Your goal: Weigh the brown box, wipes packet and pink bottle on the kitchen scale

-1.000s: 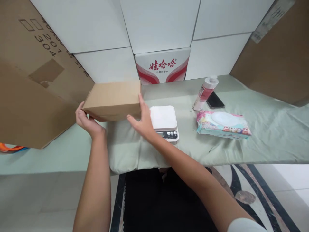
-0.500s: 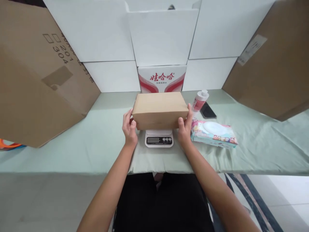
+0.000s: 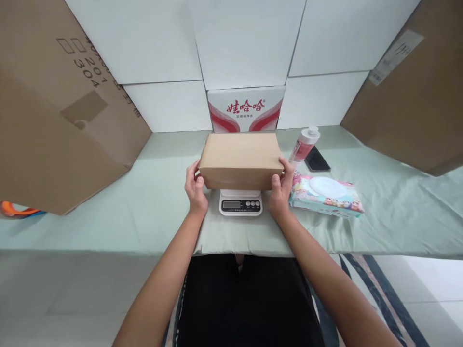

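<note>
I have a plain brown cardboard box gripped between my two hands, one at each short end. My left hand is curled against the left end, thumb at the front corner and fingers tucked behind and under it. My right hand clasps the right end the same way, thumb up on the front face and fingers wrapped round the side. The box lies level, long side towards me, directly over the white kitchen scale; it covers the platform, so only the front strip with the display and buttons shows below it. I cannot tell whether the box rests its weight on the scale or hangs just above it.

The scale stands on the table, which is spread with a pale green cloth. Just right of my right hand lies a flat pack of wet wipes with a white lid. Behind the pack stands a white and pink bottle, tilted, and beside it a dark phone lies flat. At the back, against the white panels, is a white carton with red lettering, right behind the box. A large brown carton leans in from the left and another brown carton from the right
</note>
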### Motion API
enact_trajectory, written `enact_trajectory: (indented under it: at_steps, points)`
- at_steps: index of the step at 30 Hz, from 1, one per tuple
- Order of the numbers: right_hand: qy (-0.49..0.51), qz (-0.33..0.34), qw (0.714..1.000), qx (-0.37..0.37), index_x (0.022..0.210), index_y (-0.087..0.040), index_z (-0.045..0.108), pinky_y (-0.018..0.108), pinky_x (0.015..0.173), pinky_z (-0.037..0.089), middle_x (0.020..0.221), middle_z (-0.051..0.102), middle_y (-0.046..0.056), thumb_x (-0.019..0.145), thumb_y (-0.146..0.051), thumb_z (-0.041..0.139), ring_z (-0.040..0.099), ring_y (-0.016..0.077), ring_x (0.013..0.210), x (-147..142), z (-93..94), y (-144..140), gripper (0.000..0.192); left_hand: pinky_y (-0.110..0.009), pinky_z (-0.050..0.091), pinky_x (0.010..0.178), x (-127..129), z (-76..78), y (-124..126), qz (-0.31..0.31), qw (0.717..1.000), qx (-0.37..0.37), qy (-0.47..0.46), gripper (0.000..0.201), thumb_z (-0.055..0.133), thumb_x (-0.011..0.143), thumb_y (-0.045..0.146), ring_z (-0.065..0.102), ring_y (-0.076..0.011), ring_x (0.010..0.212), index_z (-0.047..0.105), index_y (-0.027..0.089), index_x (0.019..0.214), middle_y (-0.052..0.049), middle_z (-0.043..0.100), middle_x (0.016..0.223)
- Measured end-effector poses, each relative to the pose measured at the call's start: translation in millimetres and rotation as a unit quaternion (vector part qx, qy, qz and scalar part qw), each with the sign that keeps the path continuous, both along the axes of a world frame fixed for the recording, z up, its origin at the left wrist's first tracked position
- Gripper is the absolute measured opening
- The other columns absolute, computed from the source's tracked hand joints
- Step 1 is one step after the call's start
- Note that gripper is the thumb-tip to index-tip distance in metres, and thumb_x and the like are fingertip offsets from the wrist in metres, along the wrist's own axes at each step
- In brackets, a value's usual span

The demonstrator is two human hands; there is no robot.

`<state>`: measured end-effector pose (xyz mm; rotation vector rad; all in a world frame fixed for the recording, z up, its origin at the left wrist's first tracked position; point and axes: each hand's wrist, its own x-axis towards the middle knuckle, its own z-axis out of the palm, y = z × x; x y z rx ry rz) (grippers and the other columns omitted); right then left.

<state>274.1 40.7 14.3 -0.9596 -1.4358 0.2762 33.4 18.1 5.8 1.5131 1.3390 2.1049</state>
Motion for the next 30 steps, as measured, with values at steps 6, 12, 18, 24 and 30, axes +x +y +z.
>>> enact_trajectory:
  at_steps: [6,12,18,24,30]
  points:
    - [0.025,0.001,1.0,0.014,0.147,-0.025,0.05,0.046,0.1,0.051,0.136,0.056,0.013,0.102,-0.061,0.04,0.056,0.0279,0.124,2,-1.3,4,0.059,-0.036,0.051,0.101,-2,0.4,2,0.047,0.999,-0.008,-0.026,0.056,0.046,0.097,0.06,0.064,-0.024,0.117,0.068,0.019,0.128,-0.013,0.068,0.129]
    - [0.064,-0.008,0.998,0.011,0.148,-0.026,0.052,0.048,0.105,0.049,0.131,0.059,0.011,0.102,-0.059,0.04,0.056,0.0271,0.123,4,-6.2,10,0.058,-0.029,0.048,0.082,-6,-1.5,12,0.083,0.989,-0.058,-0.111,0.045,0.043,0.098,0.053,0.065,-0.0177,0.092,0.07,0.017,0.108,-0.01,0.072,0.105]
    - [0.046,0.015,0.999,0.008,0.149,-0.024,0.053,0.051,0.115,0.044,0.143,0.059,0.013,0.102,-0.059,0.041,0.057,0.0288,0.13,3,-5.4,8,0.059,-0.029,0.049,0.078,-4,-0.1,10,0.022,0.996,-0.053,-0.075,0.049,0.045,0.099,0.058,0.064,-0.0186,0.09,0.072,0.018,0.103,-0.008,0.071,0.098]
    - [0.022,0.035,0.999,0.003,0.158,-0.026,0.045,0.048,0.109,0.049,0.148,0.054,0.014,0.102,-0.059,0.042,0.055,0.029,0.131,-12,5.3,0,0.065,-0.033,0.054,0.092,-11,0.0,8,0.03,0.998,-0.034,-0.044,0.058,0.041,0.101,0.061,0.067,-0.0236,0.114,0.074,0.017,0.114,-0.013,0.073,0.12]
    - [0.007,0.172,0.985,0.024,0.16,-0.034,0.041,0.046,0.105,0.054,0.149,0.048,0.012,0.102,-0.057,0.047,0.052,0.0278,0.133,-108,34.0,-6,0.062,-0.03,0.056,0.09,-106,9.4,13,0.139,0.974,-0.01,-0.178,0.052,0.042,0.102,0.056,0.068,-0.0193,0.11,0.069,0.015,0.117,-0.011,0.073,0.118]
